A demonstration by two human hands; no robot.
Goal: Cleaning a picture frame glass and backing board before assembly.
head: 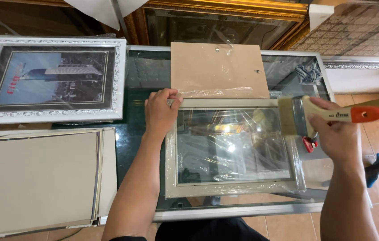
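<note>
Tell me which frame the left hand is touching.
The plastic-wrapped empty frame at centre; the left hand grips its top-left corner. The ornate frame holds a picture, untouched.

Framed skyscraper picture (51, 79), brown backing board (218, 70)
</note>
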